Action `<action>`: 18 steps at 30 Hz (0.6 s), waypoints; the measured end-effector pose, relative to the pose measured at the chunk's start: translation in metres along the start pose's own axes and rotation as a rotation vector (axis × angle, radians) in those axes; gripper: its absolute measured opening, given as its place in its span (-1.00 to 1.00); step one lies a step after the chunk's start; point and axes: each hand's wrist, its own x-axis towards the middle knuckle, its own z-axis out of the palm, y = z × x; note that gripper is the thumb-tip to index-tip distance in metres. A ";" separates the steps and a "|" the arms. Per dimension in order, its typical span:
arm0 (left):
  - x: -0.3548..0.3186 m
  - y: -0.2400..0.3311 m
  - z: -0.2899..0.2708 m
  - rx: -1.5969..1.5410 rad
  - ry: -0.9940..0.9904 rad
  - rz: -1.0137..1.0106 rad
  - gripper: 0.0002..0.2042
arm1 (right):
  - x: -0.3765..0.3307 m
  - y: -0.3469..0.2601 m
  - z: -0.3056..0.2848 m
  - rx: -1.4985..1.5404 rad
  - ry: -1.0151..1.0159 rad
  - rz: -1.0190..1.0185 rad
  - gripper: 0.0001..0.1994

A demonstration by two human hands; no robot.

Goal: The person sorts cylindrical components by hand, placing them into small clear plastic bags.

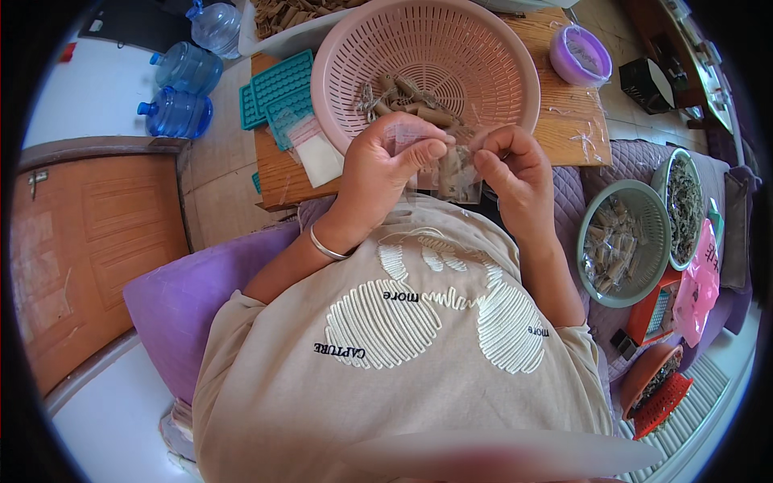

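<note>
Two hands pinch one small clear plastic packet of brown pieces [457, 173] | left hand [386, 157] grip clenched on its top edge, right hand [509, 165] grip pinching the other corner, spreading its mouth | held just above lap, at near rim of pink slotted plastic colander [338, 64] on wooden tabletop [564, 121] | open room only toward chest

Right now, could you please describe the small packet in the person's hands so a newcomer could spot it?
Start at the big pink colander on the wooden table. Just below its near rim, the left hand and right hand pinch a small clear packet of brownish bits. Unlike the loose sticks in the colander, it is bagged.
</note>
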 end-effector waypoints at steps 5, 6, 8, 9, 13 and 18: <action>0.003 0.003 -0.007 0.082 0.058 0.049 -0.84 | 0.001 0.002 0.008 0.163 0.054 0.033 -0.83; 0.004 0.005 -0.010 0.328 0.067 0.179 -0.84 | 0.002 0.001 0.010 0.164 0.057 0.032 -0.83; 0.007 0.009 -0.013 0.573 0.065 0.309 -0.84 | 0.003 -0.002 0.013 0.262 0.101 0.032 -0.77; 0.008 0.013 -0.013 0.656 0.063 0.507 -0.85 | 0.003 -0.003 0.014 0.263 0.107 0.030 -0.77; 0.008 0.033 -0.019 0.764 -0.133 0.879 -0.76 | 0.007 -0.006 0.012 0.516 0.018 0.091 -0.76; 0.013 0.045 -0.028 0.772 -0.298 0.973 -0.71 | 0.006 -0.016 0.008 0.582 -0.076 0.111 -0.86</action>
